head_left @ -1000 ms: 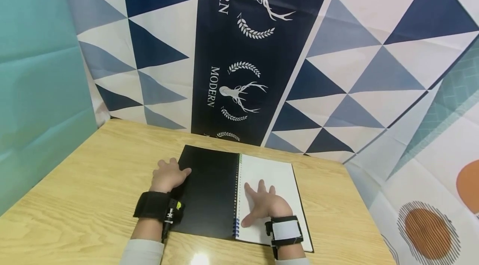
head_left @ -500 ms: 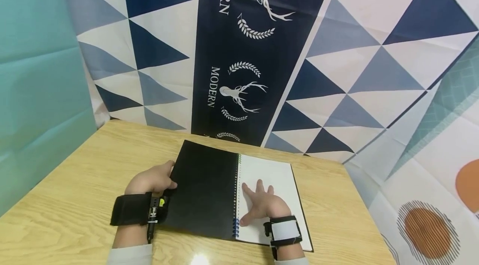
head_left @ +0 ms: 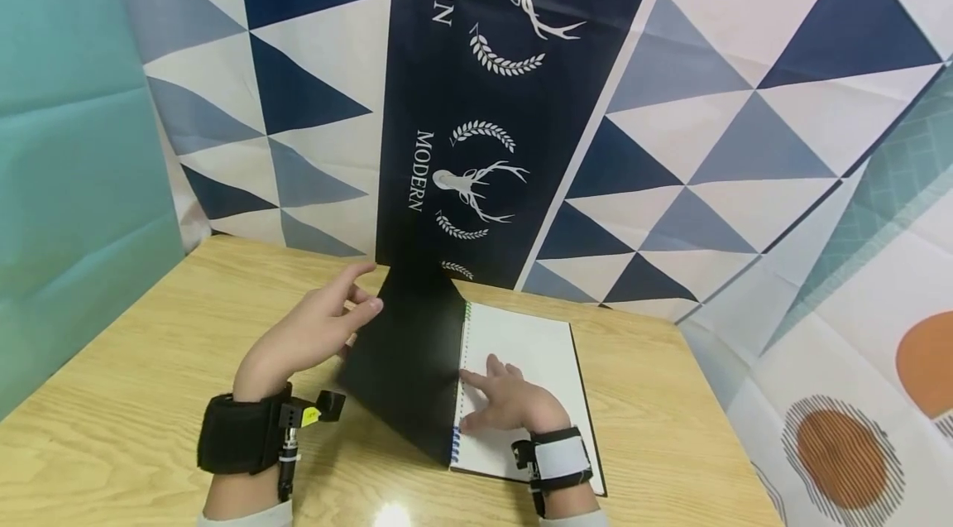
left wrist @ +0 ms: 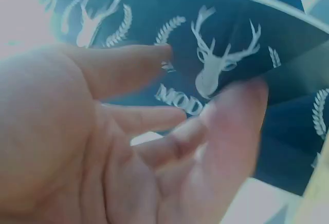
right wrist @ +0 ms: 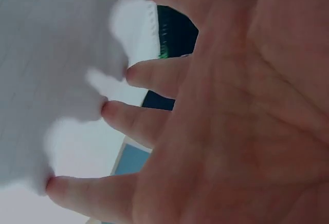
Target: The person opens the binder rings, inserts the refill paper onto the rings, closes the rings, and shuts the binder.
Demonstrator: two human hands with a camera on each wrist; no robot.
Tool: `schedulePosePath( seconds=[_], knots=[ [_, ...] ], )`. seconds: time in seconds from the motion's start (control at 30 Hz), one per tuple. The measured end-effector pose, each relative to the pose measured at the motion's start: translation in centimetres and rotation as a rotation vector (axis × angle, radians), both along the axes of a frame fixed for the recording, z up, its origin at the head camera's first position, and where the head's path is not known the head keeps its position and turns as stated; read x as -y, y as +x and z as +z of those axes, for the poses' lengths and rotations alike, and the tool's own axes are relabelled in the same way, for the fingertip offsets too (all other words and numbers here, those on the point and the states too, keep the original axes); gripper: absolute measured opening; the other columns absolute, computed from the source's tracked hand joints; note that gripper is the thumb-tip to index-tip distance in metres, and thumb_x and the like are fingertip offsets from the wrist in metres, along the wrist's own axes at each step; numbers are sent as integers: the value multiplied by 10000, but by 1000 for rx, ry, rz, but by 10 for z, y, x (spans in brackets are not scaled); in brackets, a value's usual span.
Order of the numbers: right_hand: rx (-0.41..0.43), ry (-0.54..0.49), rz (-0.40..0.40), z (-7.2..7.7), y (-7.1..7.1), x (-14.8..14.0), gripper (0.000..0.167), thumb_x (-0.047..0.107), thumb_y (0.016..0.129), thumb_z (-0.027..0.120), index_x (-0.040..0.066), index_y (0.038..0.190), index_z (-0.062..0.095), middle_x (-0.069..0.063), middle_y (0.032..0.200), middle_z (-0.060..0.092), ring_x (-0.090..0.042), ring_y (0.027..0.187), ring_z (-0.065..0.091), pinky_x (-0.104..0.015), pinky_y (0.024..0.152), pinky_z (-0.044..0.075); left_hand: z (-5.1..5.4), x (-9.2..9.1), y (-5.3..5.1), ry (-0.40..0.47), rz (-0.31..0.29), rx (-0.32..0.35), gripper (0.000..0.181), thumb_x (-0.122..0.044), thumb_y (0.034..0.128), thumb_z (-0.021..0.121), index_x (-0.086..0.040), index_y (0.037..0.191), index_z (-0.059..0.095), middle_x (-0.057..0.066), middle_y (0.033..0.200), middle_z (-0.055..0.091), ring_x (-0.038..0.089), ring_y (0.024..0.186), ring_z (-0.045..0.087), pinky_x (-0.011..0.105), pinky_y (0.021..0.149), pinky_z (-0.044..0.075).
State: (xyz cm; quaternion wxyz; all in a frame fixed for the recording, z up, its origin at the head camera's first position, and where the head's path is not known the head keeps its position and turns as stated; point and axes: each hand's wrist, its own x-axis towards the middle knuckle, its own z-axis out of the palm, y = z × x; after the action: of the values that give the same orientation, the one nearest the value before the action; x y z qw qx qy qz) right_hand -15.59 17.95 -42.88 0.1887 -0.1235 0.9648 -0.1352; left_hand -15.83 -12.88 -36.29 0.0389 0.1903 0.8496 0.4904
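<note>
A spiral notebook (head_left: 514,328) lies spread on the table, a white page on the right. Its black cover (head_left: 417,353) is tilted up off the table on the left, hinged at the spiral binding (head_left: 456,444). My left hand (head_left: 313,332) is at the raised cover's outer edge, its fingers loosely bent. In the left wrist view, nothing shows gripped between the left fingers (left wrist: 128,72). My right hand (head_left: 514,403) rests on the white page with spread fingers, and its fingertips (right wrist: 115,110) touch the paper in the right wrist view.
The wooden table (head_left: 655,428) extends around the notebook. Behind it hangs a patterned wall cloth (head_left: 320,80) with triangles and deer heads. A teal curtain (head_left: 82,138) borders the left side, and a light printed cloth (head_left: 834,361) the right.
My left hand has gone from the flat cover to its outer edge and risen. The cover has lifted off the table and tilts upward. My right hand stays on the page, fingers shifted slightly.
</note>
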Motion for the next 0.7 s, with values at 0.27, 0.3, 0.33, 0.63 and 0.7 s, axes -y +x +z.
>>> schedulePosePath(
  seconds=[0.27, 0.3, 0.33, 0.63, 0.7],
  knots=[
    [-164, -464, -109, 35, 0, -18, 578, 410, 1038, 552, 189, 1554, 416, -138, 1571, 466, -390, 1373, 525, -545, 1076, 466, 12, -36, 7, 195, -153, 59, 526, -393, 1082, 457, -256, 1568, 311, 164, 1348, 591, 223, 1039, 709, 379, 761, 606],
    [-176, -534, -134, 42, 2, -19, 576, 419, 1049, 526, 209, 1568, 389, -130, 1570, 467, -378, 1358, 544, -524, 1046, 496, 10, -43, 6, 218, -144, 63, 499, -370, 1084, 461, -252, 1554, 342, 160, 1326, 605, 224, 1038, 705, 379, 766, 604],
    [-187, -598, -150, 49, 5, -20, 574, 416, 1061, 502, 221, 1581, 358, -132, 1571, 463, -370, 1359, 545, -509, 1026, 514, 7, -51, 3, 237, -133, 68, 476, -361, 1083, 465, -249, 1537, 374, 160, 1300, 617, 233, 1039, 702, 380, 768, 604],
    [-416, -779, -64, 85, 31, -21, 504, 264, 1087, 469, 249, 1579, 362, -173, 1526, 502, -371, 1256, 633, -373, 870, 601, -41, -117, -9, 33, -38, 222, 738, -509, 1066, 413, -13, 1583, 240, 253, 1363, 569, 360, 1003, 675, 493, 911, 542],
    [-464, -734, -47, 88, 35, -22, 472, 258, 1080, 487, 241, 1548, 429, -151, 1515, 526, -357, 1243, 644, -331, 843, 604, -50, -125, -9, -49, -47, 223, 781, -532, 1058, 414, 31, 1571, 245, 281, 1438, 522, 402, 1131, 654, 524, 1015, 487]
  ],
)
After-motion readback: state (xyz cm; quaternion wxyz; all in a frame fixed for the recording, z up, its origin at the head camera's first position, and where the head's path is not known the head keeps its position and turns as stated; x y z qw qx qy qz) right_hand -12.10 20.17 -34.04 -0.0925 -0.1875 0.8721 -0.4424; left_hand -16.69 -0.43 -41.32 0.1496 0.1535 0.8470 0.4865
